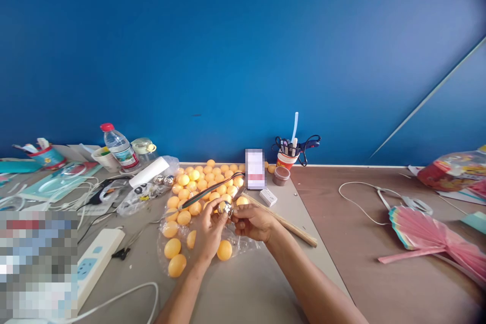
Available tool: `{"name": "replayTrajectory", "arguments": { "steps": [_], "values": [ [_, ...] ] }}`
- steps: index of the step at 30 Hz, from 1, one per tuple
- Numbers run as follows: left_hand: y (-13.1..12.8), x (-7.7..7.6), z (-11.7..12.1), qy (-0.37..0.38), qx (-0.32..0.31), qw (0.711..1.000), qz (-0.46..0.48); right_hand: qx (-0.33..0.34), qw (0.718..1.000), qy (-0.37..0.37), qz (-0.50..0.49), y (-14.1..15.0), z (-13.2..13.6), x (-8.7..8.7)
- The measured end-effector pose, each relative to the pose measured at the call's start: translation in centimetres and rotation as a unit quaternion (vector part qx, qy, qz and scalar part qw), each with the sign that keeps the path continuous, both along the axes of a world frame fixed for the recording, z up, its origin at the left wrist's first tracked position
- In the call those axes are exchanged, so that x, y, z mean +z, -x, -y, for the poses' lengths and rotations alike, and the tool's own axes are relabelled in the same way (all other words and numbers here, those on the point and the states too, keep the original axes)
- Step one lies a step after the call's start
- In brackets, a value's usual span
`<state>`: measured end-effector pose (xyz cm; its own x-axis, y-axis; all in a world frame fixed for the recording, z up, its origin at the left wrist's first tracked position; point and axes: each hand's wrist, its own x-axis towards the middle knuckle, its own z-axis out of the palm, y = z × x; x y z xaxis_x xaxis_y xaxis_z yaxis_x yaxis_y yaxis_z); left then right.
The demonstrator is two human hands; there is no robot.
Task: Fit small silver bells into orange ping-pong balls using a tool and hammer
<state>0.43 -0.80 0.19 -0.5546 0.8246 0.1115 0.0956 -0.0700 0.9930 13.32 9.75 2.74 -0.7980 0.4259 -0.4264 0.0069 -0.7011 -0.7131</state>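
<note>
A small shiny silver ball [225,208] is gripped between the thumb and fingers of my left hand [210,230]. Close against its right side is my right hand [253,221], fingers curled and pinched; what they hold, if anything, is too small to make out. Beneath and behind both hands, many orange balls [177,266] lie on and around a clear plastic bag [243,246]. Across the balls runs a dark strap [205,192]. A wooden stick [292,229] slants down to the right, behind my right hand.
A phone-like screen [255,169] stands upright by the blue partition [228,61]. Near it are a small white box [268,197], a lidded brown tub [281,175] and a pen cup [285,159]. Left are a water bottle [120,149] and power strip [96,258]; right, a pink fan [425,228].
</note>
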Motion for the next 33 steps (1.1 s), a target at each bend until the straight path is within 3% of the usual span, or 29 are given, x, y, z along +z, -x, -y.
{"name": "replayTrajectory", "arguments": {
  "steps": [9,15,24,33],
  "values": [
    [-0.2,0.2,-0.1,-0.005,0.015,1.0,0.014,-0.025,0.998,-0.051,-0.001,0.5,0.2,-0.6],
    [-0.1,0.1,-0.3,-0.023,0.009,0.998,0.053,-0.061,0.992,-0.087,-0.07,0.9,0.7,-0.6],
    [-0.5,1.1,-0.2,-0.013,0.027,0.997,0.072,-0.074,0.988,-0.108,-0.08,0.9,0.8,-0.7],
    [-0.4,0.4,-0.3,-0.026,0.024,0.998,0.061,-0.075,0.987,-0.126,-0.062,0.9,1.0,-0.2]
  ]
}}
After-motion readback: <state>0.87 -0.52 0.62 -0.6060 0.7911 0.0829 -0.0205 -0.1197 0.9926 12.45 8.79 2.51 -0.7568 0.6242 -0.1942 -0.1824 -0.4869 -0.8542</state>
